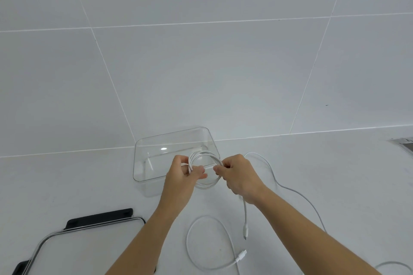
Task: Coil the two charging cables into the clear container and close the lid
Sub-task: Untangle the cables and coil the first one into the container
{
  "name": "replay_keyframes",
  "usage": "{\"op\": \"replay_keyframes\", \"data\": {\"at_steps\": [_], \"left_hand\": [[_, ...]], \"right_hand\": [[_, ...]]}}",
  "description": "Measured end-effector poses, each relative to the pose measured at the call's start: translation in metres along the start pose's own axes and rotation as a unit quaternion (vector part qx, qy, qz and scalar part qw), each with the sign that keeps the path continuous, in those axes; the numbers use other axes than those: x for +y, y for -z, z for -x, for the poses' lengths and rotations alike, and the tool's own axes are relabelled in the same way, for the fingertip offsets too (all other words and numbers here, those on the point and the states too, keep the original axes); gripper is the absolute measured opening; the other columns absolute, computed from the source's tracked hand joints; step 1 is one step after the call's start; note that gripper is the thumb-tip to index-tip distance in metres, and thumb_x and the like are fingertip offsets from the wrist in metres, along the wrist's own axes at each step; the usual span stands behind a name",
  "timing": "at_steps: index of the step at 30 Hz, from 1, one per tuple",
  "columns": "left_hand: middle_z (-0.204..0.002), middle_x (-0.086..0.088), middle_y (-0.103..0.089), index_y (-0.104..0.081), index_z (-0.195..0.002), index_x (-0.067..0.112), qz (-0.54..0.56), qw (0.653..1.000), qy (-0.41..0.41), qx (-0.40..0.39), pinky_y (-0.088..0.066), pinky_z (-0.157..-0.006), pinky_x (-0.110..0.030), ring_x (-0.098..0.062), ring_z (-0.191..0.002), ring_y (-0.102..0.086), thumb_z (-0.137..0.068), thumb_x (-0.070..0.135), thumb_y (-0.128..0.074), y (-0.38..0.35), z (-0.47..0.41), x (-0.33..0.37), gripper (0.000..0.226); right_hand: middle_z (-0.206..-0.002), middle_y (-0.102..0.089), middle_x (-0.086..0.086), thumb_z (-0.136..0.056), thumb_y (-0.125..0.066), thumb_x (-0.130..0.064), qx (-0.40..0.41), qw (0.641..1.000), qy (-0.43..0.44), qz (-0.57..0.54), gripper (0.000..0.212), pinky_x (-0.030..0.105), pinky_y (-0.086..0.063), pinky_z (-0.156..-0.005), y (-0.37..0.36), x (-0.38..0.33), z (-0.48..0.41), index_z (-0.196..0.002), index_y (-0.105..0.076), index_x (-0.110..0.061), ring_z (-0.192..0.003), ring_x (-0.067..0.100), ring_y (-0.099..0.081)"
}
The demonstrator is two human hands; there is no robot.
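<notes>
Currently left hand [186,174] and right hand [237,174] pinch the coiled white cable [206,163] above the clear container [143,152]; loose grip risks loops springing open.

The lid [73,250], below-left of the gripping hands, runs off the bottom edge. The loose cable [297,196] right of the grip leaves frame at bottom right; a metal object [404,144] is cut by the right edge.

No words, labels, brand names, numbers or signs can be read on anything here, whether on the box, the lid, the cables or the counter.
</notes>
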State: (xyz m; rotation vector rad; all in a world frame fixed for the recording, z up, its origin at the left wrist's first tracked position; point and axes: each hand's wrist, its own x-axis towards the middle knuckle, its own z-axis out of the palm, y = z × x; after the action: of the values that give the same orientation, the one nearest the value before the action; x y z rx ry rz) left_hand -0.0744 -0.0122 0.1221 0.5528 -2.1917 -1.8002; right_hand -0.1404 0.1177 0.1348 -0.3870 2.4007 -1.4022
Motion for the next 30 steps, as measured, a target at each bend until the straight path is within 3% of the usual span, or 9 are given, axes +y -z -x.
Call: {"op": "replay_keyframes", "data": {"at_steps": [3, 7, 11, 14, 17, 20, 23, 26, 30], "left_hand": [[-0.094, -0.006, -0.069, -0.05, -0.107, 0.013, 0.03, 0.995, 0.009, -0.098, -0.047, -0.074, -0.019, -0.012, -0.084, -0.068, -0.085, 0.014, -0.064, 0.012, -0.002, -0.004, 0.026], [-0.076, 0.001, -0.067, -0.061, -0.09, 0.021, -0.09, 0.987, -0.049, -0.124, -0.046, -0.066, -0.023, -0.004, -0.058, -0.056, -0.088, 0.015, -0.06, 0.022, -0.003, -0.008, 0.006], [-0.074, 0.003, -0.068, -0.066, -0.086, 0.02, -0.105, 0.981, -0.03, -0.158, -0.042, -0.058, -0.017, -0.001, -0.051, -0.049, -0.09, 0.016, -0.057, 0.018, 0.0, -0.006, 0.01], [-0.076, -0.002, -0.07, -0.068, -0.083, 0.019, -0.08, 0.977, 0.006, -0.199, -0.039, -0.067, -0.02, -0.006, -0.067, -0.054, -0.09, 0.025, -0.058, 0.019, 0.003, -0.004, 0.013], [-0.054, 0.006, -0.058, -0.07, -0.083, 0.009, -0.065, 0.986, 0.002, -0.153, -0.036, -0.062, -0.02, -0.014, -0.063, -0.046, -0.088, 0.031, -0.06, 0.016, 0.003, -0.005, 0.024], [-0.052, 0.007, -0.053, -0.067, -0.085, 0.002, -0.053, 0.99, -0.003, -0.131, -0.042, -0.06, -0.021, -0.012, -0.055, -0.046, -0.088, 0.028, -0.059, 0.013, 0.002, -0.006, 0.027], [-0.056, 0.003, -0.053, -0.061, -0.085, -0.004, -0.076, 0.992, -0.017, -0.103, -0.042, -0.059, -0.023, -0.011, -0.051, -0.045, -0.09, 0.023, -0.056, 0.013, -0.001, -0.006, 0.028], [-0.057, 0.002, -0.054, -0.055, -0.081, -0.005, -0.079, 0.994, -0.015, -0.075, -0.04, -0.053, -0.015, -0.009, -0.048, -0.043, -0.093, 0.019, -0.051, 0.013, -0.003, -0.008, 0.026], [-0.06, 0.001, -0.055, -0.055, -0.075, 0.002, -0.071, 0.996, -0.012, -0.054, -0.041, -0.051, -0.017, -0.007, -0.045, -0.045, -0.094, 0.016, -0.05, 0.012, -0.003, -0.013, 0.024]], "right_hand": [[-0.059, -0.031, 0.008, -0.086, -0.055, -0.009, 0.023, 0.999, -0.021, -0.034, 0.019, 0.021, -0.017, -0.039, 0.008, 0.006, -0.003, -0.068, -0.049, -0.009, -0.044, 0.015, -0.021], [-0.051, -0.031, 0.003, -0.087, -0.056, -0.008, 0.029, 0.994, -0.052, -0.094, 0.023, 0.02, -0.015, -0.041, 0.014, 0.013, -0.004, -0.066, -0.047, -0.008, -0.038, 0.014, -0.019], [-0.056, -0.032, 0.005, -0.088, -0.056, -0.013, 0.048, 0.998, -0.038, -0.033, 0.021, 0.023, -0.019, -0.042, 0.009, 0.015, -0.004, -0.068, -0.05, -0.01, -0.045, 0.016, -0.021], [-0.054, -0.031, 0.005, -0.089, -0.055, -0.014, 0.048, 0.998, -0.024, 0.027, 0.023, 0.023, -0.021, -0.042, 0.008, 0.014, -0.002, -0.067, -0.05, -0.009, -0.045, 0.016, -0.023], [-0.052, -0.028, 0.003, -0.088, -0.054, -0.013, 0.045, 0.998, -0.02, 0.032, 0.031, 0.023, -0.02, -0.044, 0.006, 0.012, -0.002, -0.06, -0.042, -0.009, -0.046, 0.016, -0.022], [-0.054, -0.029, 0.003, -0.088, -0.054, -0.01, 0.02, 0.998, -0.045, -0.027, 0.038, 0.024, -0.02, -0.042, 0.007, 0.011, -0.002, -0.056, -0.033, -0.012, -0.045, 0.016, -0.022], [-0.056, -0.044, 0.006, -0.09, -0.054, -0.004, -0.052, 0.988, -0.084, -0.117, 0.03, 0.021, -0.033, -0.04, 0.013, 0.012, 0.001, -0.06, -0.049, -0.006, -0.041, 0.013, -0.038], [-0.061, -0.06, 0.01, -0.088, -0.055, 0.0, -0.14, 0.97, -0.118, -0.158, 0.015, 0.022, -0.048, -0.049, 0.023, 0.013, 0.006, -0.076, -0.063, 0.001, -0.051, 0.016, -0.06], [-0.073, -0.065, 0.005, -0.086, -0.062, -0.01, -0.223, 0.964, -0.099, -0.109, 0.02, 0.02, -0.037, -0.055, 0.033, 0.02, 0.007, -0.067, -0.069, -0.011, -0.058, 0.01, -0.05]]}}
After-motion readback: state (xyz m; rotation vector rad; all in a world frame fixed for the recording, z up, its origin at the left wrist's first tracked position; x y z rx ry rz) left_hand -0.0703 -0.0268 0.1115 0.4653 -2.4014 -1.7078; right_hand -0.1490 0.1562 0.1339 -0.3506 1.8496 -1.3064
